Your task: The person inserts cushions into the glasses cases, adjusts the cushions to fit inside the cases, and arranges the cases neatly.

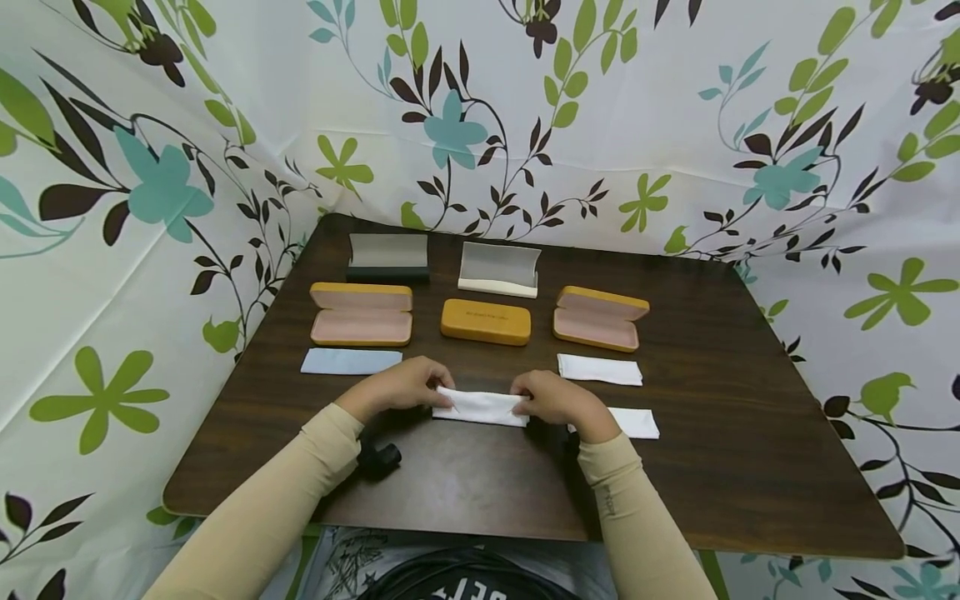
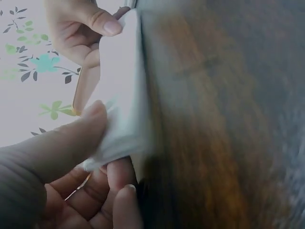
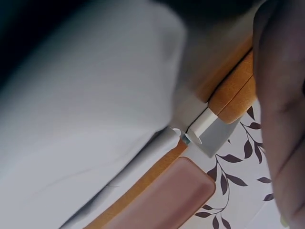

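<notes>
Between my two hands is a folded white cloth (image 1: pixel 480 407), stretched into a flat strip just above the front middle of the table. My left hand (image 1: pixel 408 386) pinches its left end, thumb on top and fingers below, as the left wrist view shows. At the other end, the thumb and fingers of my right hand (image 1: pixel 558 400) pinch the cloth. Another folded white cloth (image 1: pixel 637 423) lies partly hidden under my right wrist. Behind it is a further folded white cloth (image 1: pixel 600 369). A light blue folded cloth (image 1: pixel 351 361) lies beyond my left forearm.
Behind the cloths stand an open yellow glasses case (image 1: pixel 362 328) on the left, a closed yellow case (image 1: pixel 486 322) and another open yellow case (image 1: pixel 596 327). Farther back are an open black case (image 1: pixel 387 273) and an open white case (image 1: pixel 498 286). Patterned fabric surrounds the brown table (image 1: pixel 750 467).
</notes>
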Motion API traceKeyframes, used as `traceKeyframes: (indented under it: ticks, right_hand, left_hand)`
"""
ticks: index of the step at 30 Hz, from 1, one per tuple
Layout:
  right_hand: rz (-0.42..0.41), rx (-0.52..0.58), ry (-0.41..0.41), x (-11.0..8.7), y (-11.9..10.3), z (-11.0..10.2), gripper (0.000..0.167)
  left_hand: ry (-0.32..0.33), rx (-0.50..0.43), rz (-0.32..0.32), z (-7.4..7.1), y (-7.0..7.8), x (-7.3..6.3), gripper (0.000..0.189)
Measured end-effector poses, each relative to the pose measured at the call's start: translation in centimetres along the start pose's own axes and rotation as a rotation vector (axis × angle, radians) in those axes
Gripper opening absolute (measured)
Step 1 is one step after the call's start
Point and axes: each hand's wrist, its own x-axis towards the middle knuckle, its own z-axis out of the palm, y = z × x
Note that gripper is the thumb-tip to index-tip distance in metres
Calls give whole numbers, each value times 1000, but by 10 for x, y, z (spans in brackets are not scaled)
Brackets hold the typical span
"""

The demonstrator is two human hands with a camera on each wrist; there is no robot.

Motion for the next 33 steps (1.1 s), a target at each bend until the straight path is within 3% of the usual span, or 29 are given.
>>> traceKeyframes:
  ticks: [5,14,24,33]
  right_hand:
    - [-29,80,-9,0,7,-4,9]
    - [-18,222,-11,3,13,-15,4]
    - [13,453,20,9,18,-28,19]
    - [61,626,61,19,24,-36,32]
  left_hand:
    - [-2,-125,-25,-3,-2,1,9]
    - [16,-417,-124,-12,3,3,23]
    - [7,-601,-140,-23,1,11,39]
    - [36,-666,-148,-35,3,23,42]
